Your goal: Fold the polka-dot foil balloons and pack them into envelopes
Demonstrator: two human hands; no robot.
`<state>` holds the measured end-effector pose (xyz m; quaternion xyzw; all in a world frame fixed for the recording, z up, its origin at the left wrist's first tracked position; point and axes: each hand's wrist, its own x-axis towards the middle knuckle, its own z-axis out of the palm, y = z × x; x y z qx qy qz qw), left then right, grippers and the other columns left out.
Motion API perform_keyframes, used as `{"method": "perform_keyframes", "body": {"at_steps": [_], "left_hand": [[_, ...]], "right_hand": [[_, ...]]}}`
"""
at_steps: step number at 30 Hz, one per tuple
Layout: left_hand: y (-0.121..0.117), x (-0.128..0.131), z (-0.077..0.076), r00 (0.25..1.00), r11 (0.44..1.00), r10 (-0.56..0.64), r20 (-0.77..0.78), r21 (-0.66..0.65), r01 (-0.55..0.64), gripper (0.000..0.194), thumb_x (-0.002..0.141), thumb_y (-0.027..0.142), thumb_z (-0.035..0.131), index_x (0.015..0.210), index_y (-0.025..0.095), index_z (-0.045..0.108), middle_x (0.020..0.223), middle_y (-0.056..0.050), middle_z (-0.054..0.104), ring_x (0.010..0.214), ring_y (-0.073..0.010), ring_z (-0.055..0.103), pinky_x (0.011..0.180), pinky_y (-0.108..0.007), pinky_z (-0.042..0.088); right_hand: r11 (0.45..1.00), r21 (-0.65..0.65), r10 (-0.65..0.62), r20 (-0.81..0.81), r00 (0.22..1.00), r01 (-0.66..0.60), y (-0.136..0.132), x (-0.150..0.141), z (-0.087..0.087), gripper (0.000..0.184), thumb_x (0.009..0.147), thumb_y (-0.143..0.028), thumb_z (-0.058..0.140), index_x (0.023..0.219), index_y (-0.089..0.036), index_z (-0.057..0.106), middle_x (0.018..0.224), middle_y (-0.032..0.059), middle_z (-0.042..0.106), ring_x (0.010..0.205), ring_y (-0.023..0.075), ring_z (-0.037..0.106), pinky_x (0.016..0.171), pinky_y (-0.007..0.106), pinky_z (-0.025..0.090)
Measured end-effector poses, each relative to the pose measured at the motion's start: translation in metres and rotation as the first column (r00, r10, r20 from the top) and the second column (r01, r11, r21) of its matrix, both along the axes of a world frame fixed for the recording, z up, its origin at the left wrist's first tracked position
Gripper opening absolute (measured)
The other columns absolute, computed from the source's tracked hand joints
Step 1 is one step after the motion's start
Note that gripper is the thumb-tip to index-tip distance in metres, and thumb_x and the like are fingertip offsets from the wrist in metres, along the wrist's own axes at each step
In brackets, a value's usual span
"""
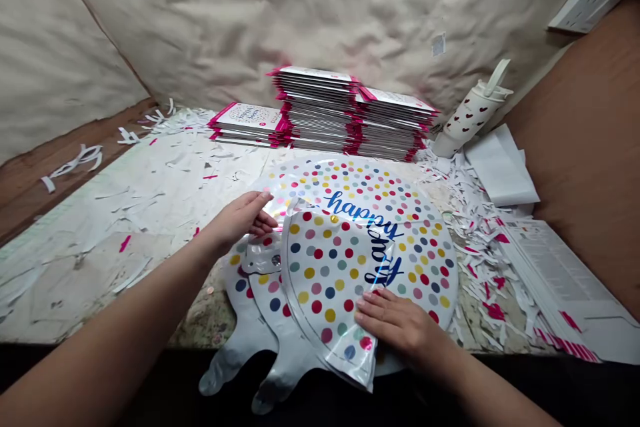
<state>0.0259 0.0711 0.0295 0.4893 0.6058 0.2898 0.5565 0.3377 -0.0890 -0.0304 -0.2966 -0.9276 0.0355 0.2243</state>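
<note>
A white foil balloon (425, 227) with coloured dots and blue "happy" lettering lies on the table in front of me. Part of it is folded over into a dotted flap (320, 267), and silvery tails (280, 373) hang past the front edge; I cannot tell whether there is more than one balloon. My right hand (395, 320) lies flat on the flap's lower right, fingers stretched out. At the balloon's upper left edge is my left hand (253, 213), its fingers loosely bent and the thumb apart from them, with no grip visible.
Stacks of pink-edged flat packs (320, 110) stand at the back. A tumbler with hearts (470, 117) is at the back right, beside white paper (503, 163). Printed sheets (575, 287) lie at the right. Paper shreds (450, 193) litter the white tabletop (100, 233).
</note>
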Motion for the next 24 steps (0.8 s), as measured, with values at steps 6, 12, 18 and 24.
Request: {"method": "perform_keyframes", "body": {"at_steps": [6, 12, 18, 24], "left_hand": [[0.033, 0.059, 0.000, 0.999, 0.992, -0.003, 0.042, -0.127, 0.008, 0.062, 0.067, 0.038, 0.072, 0.121, 0.016, 0.049, 0.076, -0.007, 0.068, 0.059, -0.0196, 0.065, 0.051, -0.028, 0.053], [0.057, 0.041, -0.008, 0.972, 0.979, 0.196, -0.130, 0.091, -0.185, 0.064, 0.073, 0.009, 0.060, 0.132, 0.014, 0.034, 0.099, -0.012, 0.064, 0.073, -0.0158, 0.065, 0.068, -0.030, 0.054], [0.010, 0.074, -0.014, 0.680, 0.446, -0.333, -0.653, 0.527, 0.724, 0.034, 0.084, 0.020, 0.044, 0.116, 0.020, 0.056, 0.125, -0.007, 0.056, 0.118, -0.0216, 0.047, 0.102, -0.039, 0.034], [-0.041, 0.138, -0.046, 0.224, 0.137, -0.391, -0.893, 0.184, 0.973, 0.062, 0.085, 0.056, 0.040, 0.140, 0.030, 0.027, 0.150, -0.011, 0.012, 0.135, -0.0401, 0.006, 0.100, -0.065, 0.009]], "right_hand": [[0.998, -0.056, 0.001, -0.016, 1.000, -0.001, 0.002, 0.001, 0.001, 0.031, 0.091, -0.012, 0.042, 0.118, -0.013, 0.056, 0.116, 0.0094, 0.062, 0.115, 0.0201, 0.053, 0.099, 0.040, 0.043], [0.989, -0.148, -0.030, -0.092, 0.995, 0.016, 0.002, 0.009, -0.008, 0.032, 0.089, -0.010, 0.042, 0.117, -0.015, 0.057, 0.116, 0.0085, 0.062, 0.114, 0.0172, 0.054, 0.101, 0.037, 0.041], [0.951, -0.302, 0.024, -0.129, 0.991, -0.063, 0.017, 0.015, -0.002, 0.028, 0.089, -0.013, 0.043, 0.109, -0.019, 0.061, 0.114, 0.0036, 0.065, 0.117, 0.0145, 0.051, 0.105, 0.034, 0.034], [0.974, -0.222, -0.072, -0.147, 0.986, 0.038, 0.006, 0.023, -0.002, 0.025, 0.087, -0.013, 0.045, 0.108, -0.019, 0.059, 0.114, 0.0073, 0.064, 0.114, 0.0161, 0.054, 0.106, 0.039, 0.026]]}}
